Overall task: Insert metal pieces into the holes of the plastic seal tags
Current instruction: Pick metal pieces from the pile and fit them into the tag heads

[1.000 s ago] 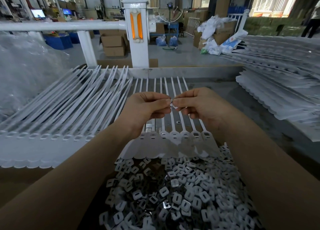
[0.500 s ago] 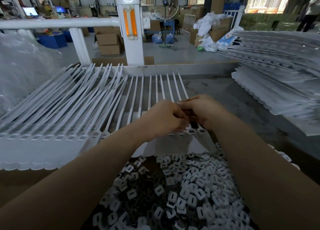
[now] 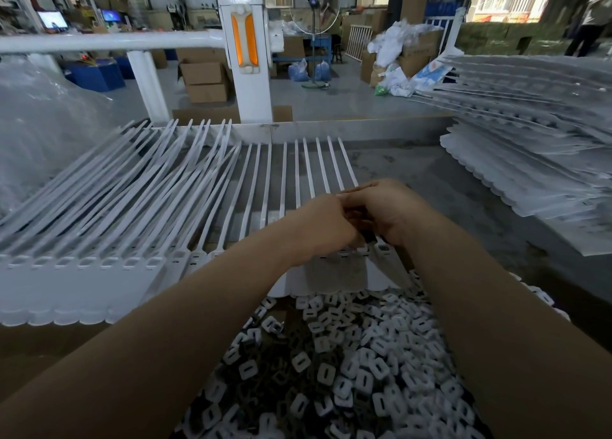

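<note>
Left hand: the left hand (image 3: 326,226) is lowered over the head end of the central strip of seal tags (image 3: 298,180), knuckles toward the camera; fingers curl under and are hidden, so what they hold cannot be told.
Right hand: the right hand (image 3: 387,210) touches the left, fingers bent down toward the same tag heads; its fingertips are hidden behind the left hand, and its grip cannot be told.
Metal piece in hand: none can be made out between the hands.
Seal tags: the central strip lies flat on the grey table (image 3: 430,173), tails pointing away, heads nearest the person; several heads are covered by the hands.
Left batch of tags: a further strip (image 3: 99,207) overlaps on the left, its tails fanned and crossing, cut off at the frame edge.
Metal pieces: a heap of small slotted pieces (image 3: 347,365) lies just below the tag heads, partly hidden by both forearms.
Right stack: piled tag sheets (image 3: 530,140), blurred and cut off at the right.
Background: a white post (image 3: 246,51) with an orange insert stands beyond the table.
</note>
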A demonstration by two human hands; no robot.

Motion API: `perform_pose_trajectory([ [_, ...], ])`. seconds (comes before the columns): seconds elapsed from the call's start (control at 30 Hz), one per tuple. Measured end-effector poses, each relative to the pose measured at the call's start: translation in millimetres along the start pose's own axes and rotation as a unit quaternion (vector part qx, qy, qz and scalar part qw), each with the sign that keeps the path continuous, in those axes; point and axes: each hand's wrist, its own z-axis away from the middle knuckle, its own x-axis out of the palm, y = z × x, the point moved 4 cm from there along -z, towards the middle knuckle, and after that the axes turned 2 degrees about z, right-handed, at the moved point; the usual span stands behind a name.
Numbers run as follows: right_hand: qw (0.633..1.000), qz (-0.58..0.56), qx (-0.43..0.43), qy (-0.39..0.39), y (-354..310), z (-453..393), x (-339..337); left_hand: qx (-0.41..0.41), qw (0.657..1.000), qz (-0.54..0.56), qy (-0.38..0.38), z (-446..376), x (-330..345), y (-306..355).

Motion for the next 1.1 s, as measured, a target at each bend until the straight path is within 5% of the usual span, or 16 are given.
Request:
perform_pose_trajectory([
  [0.77,1.0,-0.013,0.014,-0.017,4.9,-6.6,-1.6,0.004,0.996,-0.077,-0.05,4.4,-2.0,1.8],
  [0.87,0.999,-0.023,0.022,-0.032,4.9,-7.7,-3.4,0.018,0.999,-0.045,0.003,1.6,-12.5,-13.2],
  [1.0,0.999,-0.019,0.017,-0.032,3.5,-6.4,-5.8,0.085,0.979,-0.009,0.185,2.0,-34.3,-21.5],
  [1.1,0.999,0.0,0.011,-0.042,1.3,-6.1,-5.4,0.135,0.97,-0.021,0.2,3.2,-34.2,-17.8],
])
